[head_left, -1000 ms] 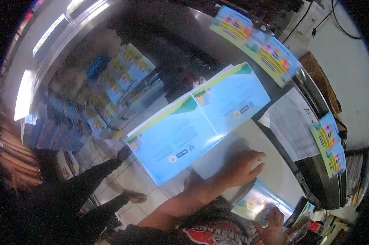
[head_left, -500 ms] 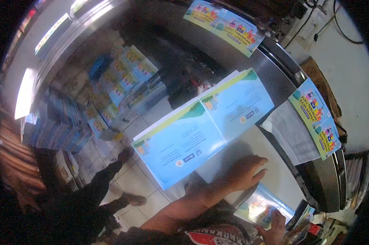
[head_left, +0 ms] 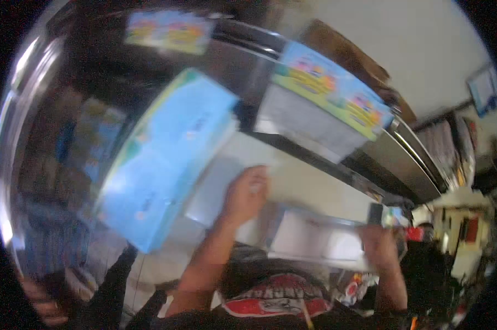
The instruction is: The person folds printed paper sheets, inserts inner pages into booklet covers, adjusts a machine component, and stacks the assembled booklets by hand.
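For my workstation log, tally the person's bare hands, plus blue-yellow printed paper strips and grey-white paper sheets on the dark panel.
Bare hands: 2 (left hand, right hand)
Blue-yellow printed paper strips: 2
Grey-white paper sheets: 1
Total: 5

Blue printed sheets [head_left: 168,159] at nine o'clock are looking like glossy paper, grey sheet [head_left: 314,126] at two is coming across more matt. White pages [head_left: 299,236] at five are giving off a smooth papery sheen. Rail [head_left: 415,157] at three's shining like metal, brown board [head_left: 345,52] at one's looking like dull cardboard, shirt [head_left: 259,313] at six is looking like cloth.
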Demonstrator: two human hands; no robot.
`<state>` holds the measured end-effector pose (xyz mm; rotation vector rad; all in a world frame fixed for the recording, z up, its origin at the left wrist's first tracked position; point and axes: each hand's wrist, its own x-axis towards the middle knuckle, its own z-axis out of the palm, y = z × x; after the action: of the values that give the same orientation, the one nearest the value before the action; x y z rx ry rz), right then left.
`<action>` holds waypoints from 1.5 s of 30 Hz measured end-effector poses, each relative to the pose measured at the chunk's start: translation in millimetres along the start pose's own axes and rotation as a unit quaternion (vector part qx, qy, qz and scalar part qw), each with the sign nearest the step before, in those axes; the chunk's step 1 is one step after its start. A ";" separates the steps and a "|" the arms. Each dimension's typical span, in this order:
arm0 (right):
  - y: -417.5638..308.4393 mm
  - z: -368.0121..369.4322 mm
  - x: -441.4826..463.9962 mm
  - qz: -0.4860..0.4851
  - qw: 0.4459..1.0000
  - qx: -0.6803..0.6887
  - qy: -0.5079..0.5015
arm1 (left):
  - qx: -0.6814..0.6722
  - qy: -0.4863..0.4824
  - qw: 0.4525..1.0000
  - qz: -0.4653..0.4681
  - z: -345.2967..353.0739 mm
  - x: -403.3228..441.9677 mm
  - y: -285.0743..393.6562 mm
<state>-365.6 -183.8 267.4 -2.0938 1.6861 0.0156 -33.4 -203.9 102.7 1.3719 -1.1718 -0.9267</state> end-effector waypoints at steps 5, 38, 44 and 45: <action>167.8 -134.0 31.4 -0.049 0.813 -0.079 0.574 | 0.000 0.031 0.999 0.023 -5.2 -1.1 18.5; 17.7 90.0 -9.7 -0.212 0.972 -0.101 -0.010 | 0.005 0.012 0.997 0.071 -5.9 -1.8 0.4; 17.9 82.9 -4.6 -0.177 0.980 -0.082 -0.032 | 0.020 0.004 0.996 0.083 -8.5 -0.9 1.2; 20.7 82.6 -4.5 -0.165 0.983 -0.069 -0.042 | 0.020 0.004 0.996 0.083 -8.5 -1.2 1.2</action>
<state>-364.0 -154.1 187.5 -2.4153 1.3054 0.1199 -25.7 -200.7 104.9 1.2867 -1.2840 -0.7828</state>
